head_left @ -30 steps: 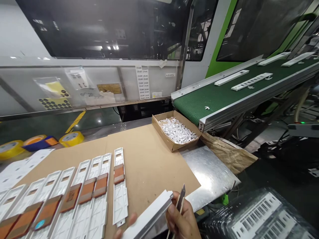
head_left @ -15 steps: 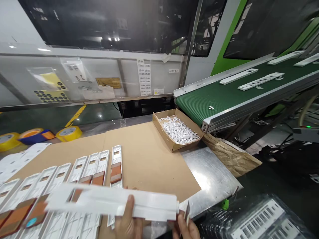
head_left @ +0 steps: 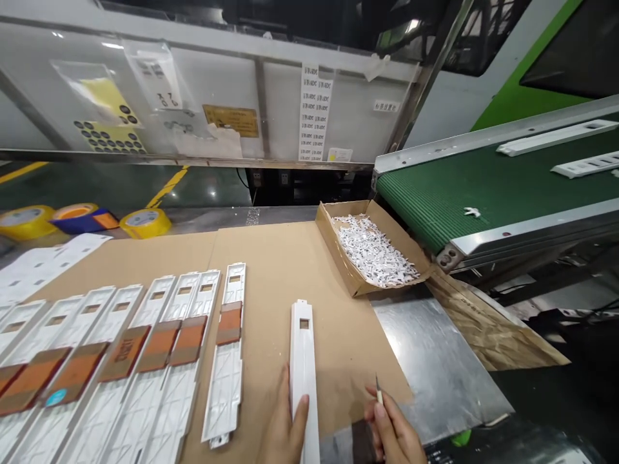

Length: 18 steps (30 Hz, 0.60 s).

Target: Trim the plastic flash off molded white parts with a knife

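My left hand (head_left: 286,419) is wrapped around a long white plastic strip (head_left: 304,361), its smooth face turned up and a small square hole near its far end. To the right, my right hand (head_left: 391,425) pinches a small knife (head_left: 379,390) with a thin pointed blade and a pale handle. The knife is apart from the strip. Left of my hands, a similar white strip (head_left: 222,380) lies ribbed side up with an orange-brown block (head_left: 229,323) across it. Several more such strips (head_left: 157,299) with blocks lie side by side farther left.
A cardboard tray (head_left: 338,261) of small white plastic scraps stands below the end of a green conveyor belt (head_left: 425,200) carrying white strips. Tape rolls (head_left: 145,222) and white sheets (head_left: 39,270) lie at the back left. Brown cardboard (head_left: 275,258) covers the metal table (head_left: 435,348).
The white strip has swung from lying crosswise in front of me to pointing away from me, farther right. My right hand with the knife has moved off its end. The view has shifted.
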### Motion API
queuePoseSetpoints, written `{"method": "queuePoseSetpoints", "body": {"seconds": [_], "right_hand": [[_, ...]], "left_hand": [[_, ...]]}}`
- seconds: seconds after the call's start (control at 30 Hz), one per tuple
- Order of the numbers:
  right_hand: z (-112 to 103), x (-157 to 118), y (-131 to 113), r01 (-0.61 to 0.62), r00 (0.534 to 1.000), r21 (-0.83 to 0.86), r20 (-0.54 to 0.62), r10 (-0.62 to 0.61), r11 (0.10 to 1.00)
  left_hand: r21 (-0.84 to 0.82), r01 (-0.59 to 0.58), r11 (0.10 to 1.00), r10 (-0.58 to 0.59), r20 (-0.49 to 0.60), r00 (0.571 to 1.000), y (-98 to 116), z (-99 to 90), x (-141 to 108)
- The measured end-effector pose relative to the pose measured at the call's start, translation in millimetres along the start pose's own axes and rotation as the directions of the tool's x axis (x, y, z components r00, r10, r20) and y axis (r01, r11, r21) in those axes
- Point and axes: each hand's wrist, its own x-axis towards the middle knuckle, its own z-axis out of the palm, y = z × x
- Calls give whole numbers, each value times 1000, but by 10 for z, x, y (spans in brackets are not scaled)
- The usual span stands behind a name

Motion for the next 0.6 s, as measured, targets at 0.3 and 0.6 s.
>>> {"method": "queuePoseSetpoints", "body": {"seconds": [0.3,0.6], "right_hand": [[233,530,-265,378,894,-494,415,-169,783],[542,887,-566,651,759,-691,585,-285,315]], "left_hand": [[631,-335,700,434,-2,901,-259,-129,-121],[655,-739,158,537,571,621,265,-248,525]]}}
